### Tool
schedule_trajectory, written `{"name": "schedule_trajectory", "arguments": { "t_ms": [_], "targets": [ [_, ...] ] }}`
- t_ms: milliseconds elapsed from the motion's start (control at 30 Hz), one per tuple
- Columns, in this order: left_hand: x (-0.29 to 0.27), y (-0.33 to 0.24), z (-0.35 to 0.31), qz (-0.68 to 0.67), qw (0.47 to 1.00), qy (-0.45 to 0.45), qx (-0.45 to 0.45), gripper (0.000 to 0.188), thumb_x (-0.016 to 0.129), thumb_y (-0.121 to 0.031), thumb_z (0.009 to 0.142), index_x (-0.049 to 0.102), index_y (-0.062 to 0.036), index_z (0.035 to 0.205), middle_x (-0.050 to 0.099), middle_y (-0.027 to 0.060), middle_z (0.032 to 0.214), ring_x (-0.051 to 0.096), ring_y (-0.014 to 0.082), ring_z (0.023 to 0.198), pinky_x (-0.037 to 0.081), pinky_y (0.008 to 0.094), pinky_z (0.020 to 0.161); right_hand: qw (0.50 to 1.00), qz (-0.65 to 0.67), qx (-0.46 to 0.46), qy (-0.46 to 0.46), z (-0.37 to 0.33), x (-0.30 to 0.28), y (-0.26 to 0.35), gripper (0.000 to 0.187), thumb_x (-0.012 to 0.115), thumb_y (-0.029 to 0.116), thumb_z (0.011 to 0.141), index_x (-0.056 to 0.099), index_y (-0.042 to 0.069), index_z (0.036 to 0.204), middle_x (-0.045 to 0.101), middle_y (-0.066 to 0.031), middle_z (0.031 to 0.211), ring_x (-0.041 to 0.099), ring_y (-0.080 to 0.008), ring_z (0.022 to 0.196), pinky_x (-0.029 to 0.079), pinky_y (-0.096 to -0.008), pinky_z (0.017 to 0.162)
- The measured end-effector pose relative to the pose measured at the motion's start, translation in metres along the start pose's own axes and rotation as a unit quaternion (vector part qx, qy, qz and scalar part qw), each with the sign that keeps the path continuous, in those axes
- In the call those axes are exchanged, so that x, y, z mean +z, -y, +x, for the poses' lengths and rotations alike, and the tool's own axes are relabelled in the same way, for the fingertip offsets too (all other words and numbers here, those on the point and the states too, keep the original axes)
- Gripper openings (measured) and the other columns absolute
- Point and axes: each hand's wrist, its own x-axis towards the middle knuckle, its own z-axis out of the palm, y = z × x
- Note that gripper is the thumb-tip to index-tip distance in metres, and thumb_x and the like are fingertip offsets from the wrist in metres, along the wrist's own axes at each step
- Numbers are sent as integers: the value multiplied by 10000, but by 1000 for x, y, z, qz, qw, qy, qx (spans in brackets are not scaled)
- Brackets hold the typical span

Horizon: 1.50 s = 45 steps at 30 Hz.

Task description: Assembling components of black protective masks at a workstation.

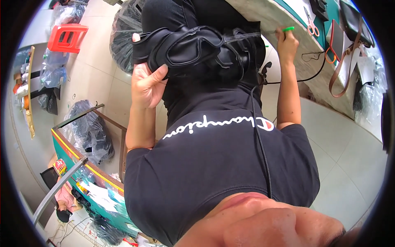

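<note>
At the far left, a red plastic stool (80, 35) stands on the tiled floor, with a plastic-wrapped dark bundle (123, 39) nearer the person's legs. The left hand (149, 85) grasps the left end of a glossy black piece (185, 47) with cut-out, rimmed openings, its thumb pressed on the near edge. The piece lies across the person's lap, between the two hands, its long axis running roughly left to right. The left hand is clearly the nearer one, touching it; the right hand (287, 46) is out beyond its right end, apart from it, pinching a small bright-green item (289, 29). A thin pale line (247, 37) spans from the piece toward that hand; whether thread or shaft cannot be told. Farther right, scissors (310, 23) rest on the surface (281, 10).
</note>
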Motion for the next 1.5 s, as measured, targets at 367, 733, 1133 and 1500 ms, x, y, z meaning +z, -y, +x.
{"name": "schedule_trajectory", "arguments": {
  "t_ms": [367, 733, 1133, 1500],
  "targets": [
    [-5, 10, 0, 58, 992, -58, -93, 863, 568, 109, 861, 109, -225, 1511, 373, 56, 1424, 437, 197, 1259, 374, 356, 1046, 961, 184, 87, 186, -3, -23, 93, 216, 652, 178, 886, 636, -37, 904, 654, -105, 739, 645, -151, 683, 498, -286, 610],
    [12, 17, 0, 61, 997, -37, -20, 710, 625, 89, 817, 284, -67, 1421, 512, 119, 1302, 505, 244, 1197, 367, 389, 1039, 714, 618, 75, 321, -44, 1, 206, 129, 609, 74, 909, 596, -47, 950, 673, -141, 912, 647, -158, 829, 531, -269, 759],
    [14, 15, -2, 48, 998, -25, -45, 743, 619, 122, 812, 308, -146, 1430, 524, 89, 1285, 536, 209, 1159, 421, 349, 1001, 843, 333, -419, 52, -38, 9, 208, 247, 740, 46, 735, 628, -5, 949, 675, -194, 1006, 680, -250, 747, 562, -290, 630],
    [1, 7, -8, 18, 998, -43, -37, 844, 617, 91, 800, 189, -148, 1487, 453, 93, 1372, 445, 240, 1264, 336, 407, 1065, 893, 436, -84, 77, 3, -7, 155, 78, 535, -20, 920, 605, -51, 933, 645, -170, 931, 662, -216, 801, 559, -302, 718]
  ]
}}
